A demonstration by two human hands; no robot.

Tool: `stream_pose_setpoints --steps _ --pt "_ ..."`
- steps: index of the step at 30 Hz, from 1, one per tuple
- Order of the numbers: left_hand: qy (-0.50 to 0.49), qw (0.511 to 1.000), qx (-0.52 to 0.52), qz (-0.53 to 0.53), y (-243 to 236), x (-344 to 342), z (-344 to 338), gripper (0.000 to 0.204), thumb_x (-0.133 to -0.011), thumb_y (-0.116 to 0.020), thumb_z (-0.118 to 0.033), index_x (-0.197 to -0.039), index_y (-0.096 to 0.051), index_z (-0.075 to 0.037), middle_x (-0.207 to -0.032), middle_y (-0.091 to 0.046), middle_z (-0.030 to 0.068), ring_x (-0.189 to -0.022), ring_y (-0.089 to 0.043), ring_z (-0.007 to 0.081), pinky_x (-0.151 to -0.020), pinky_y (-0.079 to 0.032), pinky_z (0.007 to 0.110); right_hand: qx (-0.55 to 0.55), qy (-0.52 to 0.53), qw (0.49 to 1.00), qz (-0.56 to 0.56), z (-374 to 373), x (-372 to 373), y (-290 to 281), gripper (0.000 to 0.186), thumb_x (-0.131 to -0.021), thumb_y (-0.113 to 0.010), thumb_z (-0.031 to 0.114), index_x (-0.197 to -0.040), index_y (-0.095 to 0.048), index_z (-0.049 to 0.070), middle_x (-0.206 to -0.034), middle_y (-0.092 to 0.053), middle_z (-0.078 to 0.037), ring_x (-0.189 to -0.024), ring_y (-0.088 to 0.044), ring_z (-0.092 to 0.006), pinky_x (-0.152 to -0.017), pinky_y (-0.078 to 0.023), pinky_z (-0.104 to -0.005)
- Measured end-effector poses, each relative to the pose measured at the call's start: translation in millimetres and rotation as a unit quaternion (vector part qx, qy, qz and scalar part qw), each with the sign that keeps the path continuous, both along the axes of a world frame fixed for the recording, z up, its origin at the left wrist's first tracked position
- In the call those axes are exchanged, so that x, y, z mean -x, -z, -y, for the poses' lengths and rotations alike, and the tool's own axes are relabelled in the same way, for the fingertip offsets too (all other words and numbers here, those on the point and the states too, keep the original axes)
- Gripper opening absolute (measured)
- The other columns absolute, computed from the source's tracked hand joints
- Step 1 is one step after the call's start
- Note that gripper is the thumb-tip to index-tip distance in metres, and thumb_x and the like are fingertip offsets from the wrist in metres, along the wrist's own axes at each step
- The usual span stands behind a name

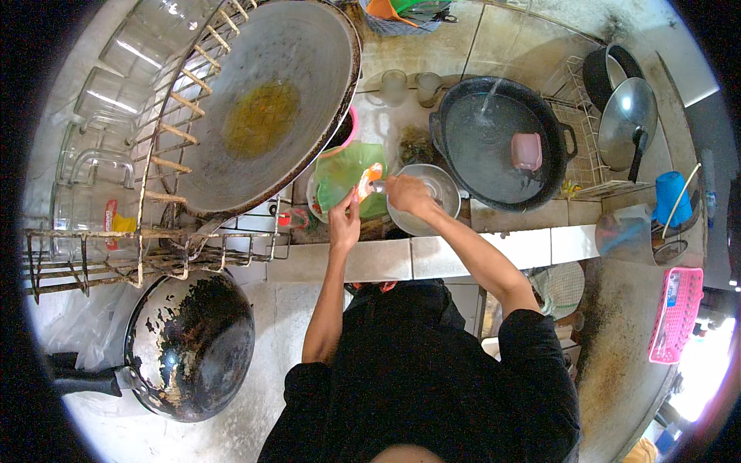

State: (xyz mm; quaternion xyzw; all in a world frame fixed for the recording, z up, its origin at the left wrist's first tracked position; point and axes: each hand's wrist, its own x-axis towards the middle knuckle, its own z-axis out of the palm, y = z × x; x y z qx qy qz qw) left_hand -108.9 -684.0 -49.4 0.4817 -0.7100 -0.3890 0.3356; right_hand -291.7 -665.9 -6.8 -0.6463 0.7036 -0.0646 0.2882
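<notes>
My left hand [346,216] pinches an orange-and-white piece [370,179], upright over a green plastic bag or sheet [338,175]. Close beside it, my right hand [409,193] is closed on a metal utensil [377,187] whose tip meets or nearly meets the piece; its exact kind is unclear. Beneath my right hand sits a pale metal bowl [432,222] on the tiled counter [482,251]. A pink-rimmed container [352,122] and the edge of a white plate [312,199] show partly behind and under the green plastic.
A big wok [293,54] and rusty rack [143,231] with glass mugs [108,92] stand left, a scorched pan [185,347] below. Water runs into a black pot [502,100] at right, near a lid [625,116], blue cup [670,197] and pink basket [675,316].
</notes>
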Motion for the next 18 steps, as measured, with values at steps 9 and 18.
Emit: stream_pose_setpoints --steps 9,18 --pt "0.003 1.0 -0.012 -0.021 -1.3 3.4 0.3 0.031 -0.095 -0.049 -0.014 -0.119 -0.056 0.004 -0.11 -0.063 0.0227 -0.1 -0.061 0.021 -0.089 -0.045 0.031 0.013 -0.04 0.999 0.012 9.7 4.5 35.5 0.027 -0.079 -0.052 0.013 -0.102 -0.062 0.002 -0.096 -0.065 -0.022 -0.09 -0.063 -0.0387 -0.078 -0.05 -0.049" --pt "0.008 1.0 -0.016 -0.015 4.5 -1.0 0.3 0.031 -0.095 -0.05 -0.014 -0.119 -0.057 0.004 -0.111 -0.063 0.0213 -0.102 -0.061 0.021 -0.088 -0.045 0.03 -0.041 -0.033 0.999 0.004 13.0 -1.7 28.8 0.024 -0.083 -0.053 0.015 -0.1 -0.064 0.002 -0.099 -0.064 -0.022 -0.095 -0.063 -0.0369 -0.079 -0.05 -0.0473"
